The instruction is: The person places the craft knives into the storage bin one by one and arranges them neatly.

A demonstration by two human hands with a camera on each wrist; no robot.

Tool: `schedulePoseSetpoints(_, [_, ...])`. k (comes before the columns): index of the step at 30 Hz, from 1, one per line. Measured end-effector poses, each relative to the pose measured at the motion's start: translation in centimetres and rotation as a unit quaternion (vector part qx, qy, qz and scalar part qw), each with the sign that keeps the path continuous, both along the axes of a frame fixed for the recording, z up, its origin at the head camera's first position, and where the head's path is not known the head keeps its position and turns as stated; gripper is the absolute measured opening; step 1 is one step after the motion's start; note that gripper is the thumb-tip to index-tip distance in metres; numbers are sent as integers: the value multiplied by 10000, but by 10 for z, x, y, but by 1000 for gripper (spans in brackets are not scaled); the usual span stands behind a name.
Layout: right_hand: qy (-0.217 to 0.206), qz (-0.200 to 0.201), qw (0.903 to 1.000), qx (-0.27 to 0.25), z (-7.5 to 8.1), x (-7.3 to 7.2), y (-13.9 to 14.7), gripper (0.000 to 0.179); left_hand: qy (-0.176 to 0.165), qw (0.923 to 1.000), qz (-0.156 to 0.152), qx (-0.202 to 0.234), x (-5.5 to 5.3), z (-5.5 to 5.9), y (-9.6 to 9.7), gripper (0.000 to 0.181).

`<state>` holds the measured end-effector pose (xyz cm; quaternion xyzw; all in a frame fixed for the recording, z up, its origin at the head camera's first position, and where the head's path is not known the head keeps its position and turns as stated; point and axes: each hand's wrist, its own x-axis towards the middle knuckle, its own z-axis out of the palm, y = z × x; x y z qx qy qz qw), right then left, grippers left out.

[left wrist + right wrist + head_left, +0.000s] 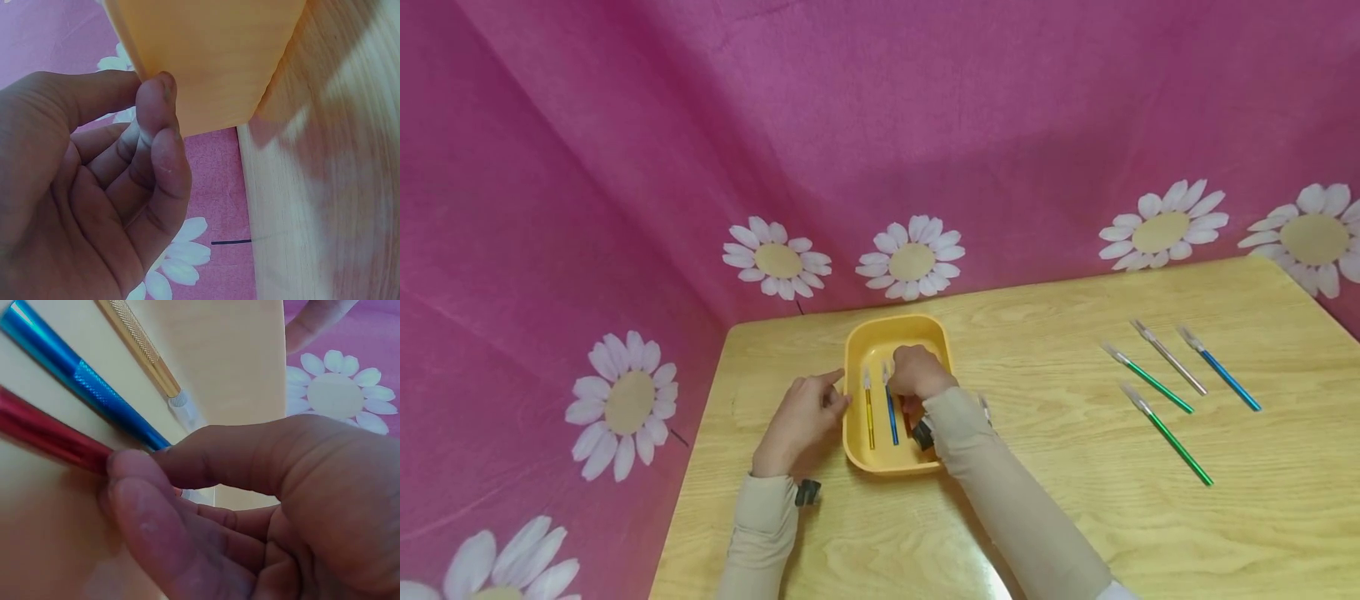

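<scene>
Inside the yellow tray [898,468], my right hand [919,375] pinches a red craft knife [53,434] between thumb and fingertips. Left of it in the tray lie a blue craft knife [891,414] and a gold craft knife [870,414], side by side, clear caps pointing away from me. The red knife's front end is mostly behind my fingers. At the tray's left side my left hand [801,421] holds the rim, thumb and bent fingertips against the wall [212,62].
On the table's right lie two green craft knives [1157,389] [1180,447], a pinkish-silver one [1176,362] and a blue one [1228,377]. A clear cap [984,408] shows beside my right sleeve, the rest hidden. A pink flowered cloth [1000,125] hangs behind the wooden table [1075,517].
</scene>
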<state>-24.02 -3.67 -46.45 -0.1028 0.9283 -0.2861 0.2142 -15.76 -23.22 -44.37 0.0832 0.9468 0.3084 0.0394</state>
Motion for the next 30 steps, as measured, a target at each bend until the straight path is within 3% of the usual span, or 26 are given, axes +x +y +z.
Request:
schedulePoseSetpoints(7, [41,313,9995,37,-20,-13,-3,12,-64,10000,0,39,-1,1,-1,48])
schedulePoseSetpoints(14, [-526,129,9978,-374,-6,-2,-11,12,-20,10000,-8,23,-1,0,0,48])
schedulePoseSetpoints(18, [-532,136,9973,-492,4,6,-13,10,-25,10000,-8,20,-1,1,-1,48])
schedulePoseSetpoints(30, [-567,387,9963,-508,7,8,-16,13,128,9997,-194,51,-2,-1,-3,47])
